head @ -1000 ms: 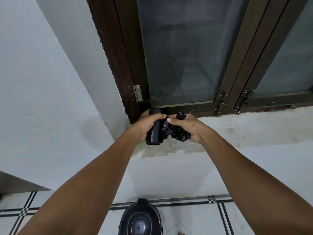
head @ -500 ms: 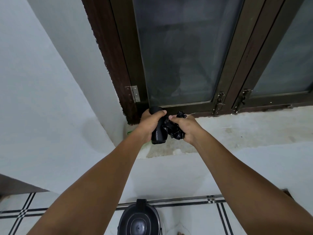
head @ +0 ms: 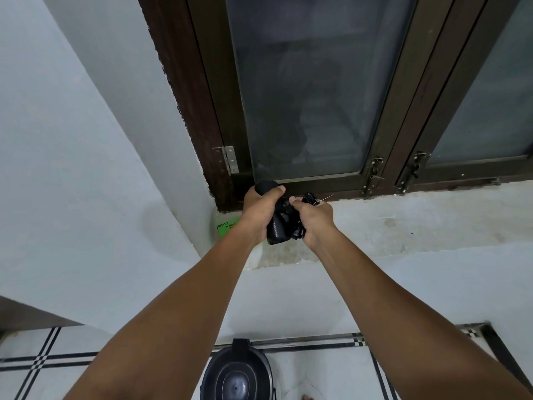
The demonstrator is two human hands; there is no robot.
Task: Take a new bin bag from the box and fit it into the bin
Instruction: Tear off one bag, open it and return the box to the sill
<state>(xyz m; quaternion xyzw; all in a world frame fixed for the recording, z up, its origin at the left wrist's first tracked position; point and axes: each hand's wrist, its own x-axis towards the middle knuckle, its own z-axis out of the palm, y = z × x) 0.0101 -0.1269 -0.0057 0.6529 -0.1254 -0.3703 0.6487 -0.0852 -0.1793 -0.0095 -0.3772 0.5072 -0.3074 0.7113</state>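
Roll of bin bags (head: 275,226) upright over windowsill (head: 403,226) in my left hand (head: 259,209) grip | right hand (head: 313,217) pinches loose bag (head: 297,226) beside it | bin (head: 238,376) well below on floor.

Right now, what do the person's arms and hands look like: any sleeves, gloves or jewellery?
Both forearms are bare up to the frame's edge: no sleeves show. The left hand and right hand wear no gloves, and no rings, watch or bracelets are visible.
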